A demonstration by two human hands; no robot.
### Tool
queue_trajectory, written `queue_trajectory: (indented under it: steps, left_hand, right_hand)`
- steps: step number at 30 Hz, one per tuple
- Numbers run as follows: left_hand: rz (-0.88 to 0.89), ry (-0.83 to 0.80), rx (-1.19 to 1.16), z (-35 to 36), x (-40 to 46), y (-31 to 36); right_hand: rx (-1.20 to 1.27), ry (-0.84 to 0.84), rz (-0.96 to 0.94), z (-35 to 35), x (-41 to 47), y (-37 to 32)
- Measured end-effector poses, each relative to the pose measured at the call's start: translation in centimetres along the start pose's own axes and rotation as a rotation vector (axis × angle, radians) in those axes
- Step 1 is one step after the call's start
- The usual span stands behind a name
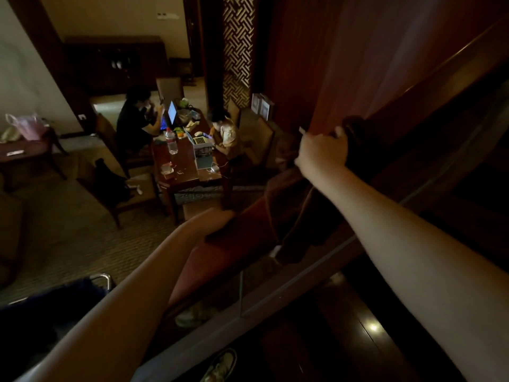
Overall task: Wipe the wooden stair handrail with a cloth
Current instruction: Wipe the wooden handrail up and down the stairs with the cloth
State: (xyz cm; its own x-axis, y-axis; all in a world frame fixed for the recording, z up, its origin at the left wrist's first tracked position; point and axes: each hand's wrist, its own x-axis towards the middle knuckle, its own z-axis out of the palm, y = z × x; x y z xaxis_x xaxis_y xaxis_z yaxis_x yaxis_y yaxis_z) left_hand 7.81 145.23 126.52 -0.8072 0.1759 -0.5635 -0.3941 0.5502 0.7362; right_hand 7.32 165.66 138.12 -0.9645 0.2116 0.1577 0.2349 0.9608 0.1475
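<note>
Forearms fill the near foreground of the head view, both reaching toward the wooden handrail [220, 252], which runs as one long diagonal from near left to far right. Lower on the rail, the left hand [217, 220] rests along its outer edge, fingers hidden behind it, so its grip cannot be told. Further up the rail, the right hand [321, 153] clenches a dark cloth [355, 139] against the rail, so any wiping stroke would likely follow that diagonal.

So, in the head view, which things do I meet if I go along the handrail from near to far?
Left hand resting on the handrail → a dark cloth draped over the rail → right hand gripping the dark cloth's upper end.
</note>
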Motion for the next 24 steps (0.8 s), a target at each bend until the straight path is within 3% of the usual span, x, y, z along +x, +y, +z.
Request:
queue_trajectory:
  steps: [2, 6, 14, 18, 22, 24]
  left_hand:
    - [0.041, -0.055, 0.054, -0.1, -0.7, 1.2]
    - [0.104, -0.017, -0.035, 0.6, -1.7, 3.4]
    - [0.277, 0.284, -0.273, 0.5, -1.6, 7.6]
    - [0.482, 0.333, -0.095, 1.6, -2.1, 11.5]
    - [0.687, 0.252, 0.174, 4.4, -2.8, 15.3]
    - [0.731, 0.217, 0.234, 5.9, -3.2, 17.0]
  right_hand:
    - [-0.015, -0.021, 0.006, -0.6, -0.2, 0.6]
    - [-0.024, -0.107, -0.136, 1.2, -3.9, -3.3]
    - [0.202, 0.108, -0.224, 3.8, -7.0, -3.8]
    - [0.352, 0.326, -0.107, 3.3, -5.7, -0.1]
    - [0.399, 0.541, 0.114, 1.6, -2.7, 6.4]
    - [0.42, 0.545, 0.236, 0.8, -1.6, 8.8]
